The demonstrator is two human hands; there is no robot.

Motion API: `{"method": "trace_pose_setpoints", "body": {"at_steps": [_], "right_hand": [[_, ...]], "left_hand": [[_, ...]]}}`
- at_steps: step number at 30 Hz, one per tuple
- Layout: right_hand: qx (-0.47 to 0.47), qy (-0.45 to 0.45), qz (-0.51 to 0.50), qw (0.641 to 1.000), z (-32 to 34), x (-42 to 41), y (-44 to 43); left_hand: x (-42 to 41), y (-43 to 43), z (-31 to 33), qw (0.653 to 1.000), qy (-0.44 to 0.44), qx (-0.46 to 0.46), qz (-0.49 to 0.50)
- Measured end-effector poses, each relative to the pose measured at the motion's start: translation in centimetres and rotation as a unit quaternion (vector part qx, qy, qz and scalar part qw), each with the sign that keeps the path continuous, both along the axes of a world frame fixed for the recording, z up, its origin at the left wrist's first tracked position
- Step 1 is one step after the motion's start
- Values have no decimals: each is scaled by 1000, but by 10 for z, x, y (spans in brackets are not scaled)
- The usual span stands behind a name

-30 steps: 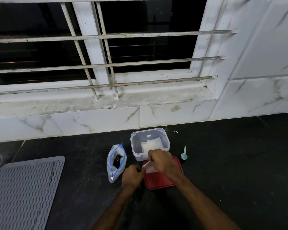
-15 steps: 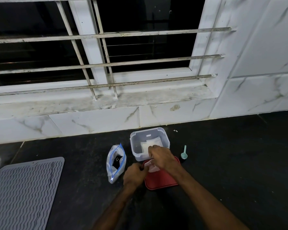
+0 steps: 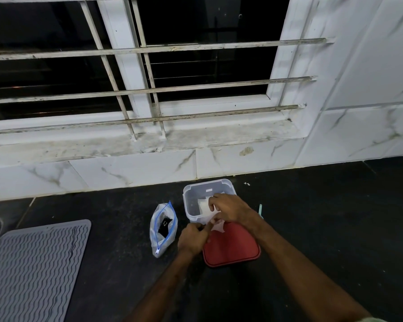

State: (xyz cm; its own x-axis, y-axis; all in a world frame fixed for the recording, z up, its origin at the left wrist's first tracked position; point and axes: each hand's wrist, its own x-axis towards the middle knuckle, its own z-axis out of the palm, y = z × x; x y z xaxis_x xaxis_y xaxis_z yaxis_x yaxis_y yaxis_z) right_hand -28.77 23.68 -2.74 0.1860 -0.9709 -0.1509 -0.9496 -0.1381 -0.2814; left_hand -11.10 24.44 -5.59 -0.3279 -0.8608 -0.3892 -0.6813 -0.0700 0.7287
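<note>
A clear plastic container point(image 3: 191, 194) stands open on the dark counter, with a white packet point(image 3: 204, 206) lying inside it. Its red lid point(image 3: 233, 247) lies flat just in front. Both my hands hold a small white packet point(image 3: 218, 225) over the container's near edge and the lid. My right hand point(image 3: 230, 208) pinches the packet's upper side, partly over the container. My left hand point(image 3: 192, 238) pinches the lower left corner. Much of the packet is hidden by my fingers.
A zip bag point(image 3: 163, 228) with a blue seal and dark contents stands left of the container. A teal scoop point(image 3: 260, 209) peeks out behind my right wrist. A grey ribbed mat point(image 3: 33, 270) covers the counter's left. The tiled wall and barred window rise behind.
Both hands with the small packet have shifted slightly up toward the container; my right hand now reaches over its near rim.
</note>
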Motion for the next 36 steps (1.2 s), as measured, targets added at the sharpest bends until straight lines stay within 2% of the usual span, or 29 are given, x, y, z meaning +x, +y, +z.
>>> {"method": "trace_pose_setpoints", "body": {"at_steps": [10,14,17,19,21,24,26,32,34,36], "right_hand": [[6,-79,-34,996,0,-23,-19],[-9,-160,-73,984,0,-30,-12],[-60,-212,-134,966,-4,-49,-1],[-86,-162,-190,965,-18,-79,11],[-65,-87,-222,969,-34,-112,27],[33,65,-170,983,-49,-136,46],[74,123,-136,980,-54,-133,55],[57,185,-168,967,-73,-126,73],[48,210,-183,959,-73,-128,77],[11,164,-239,957,-67,-129,80]], "left_hand": [[4,-2,-6,999,33,17,2],[1,-1,-4,997,66,22,24],[1,-3,-4,995,93,17,40],[4,-3,-5,993,106,19,42],[7,-2,-6,992,115,12,47],[10,0,1,993,99,-33,59],[15,-2,10,990,85,-82,71],[63,-21,45,945,38,-251,206],[89,-27,45,932,20,-272,237],[113,-32,36,935,-18,-259,239]]}}
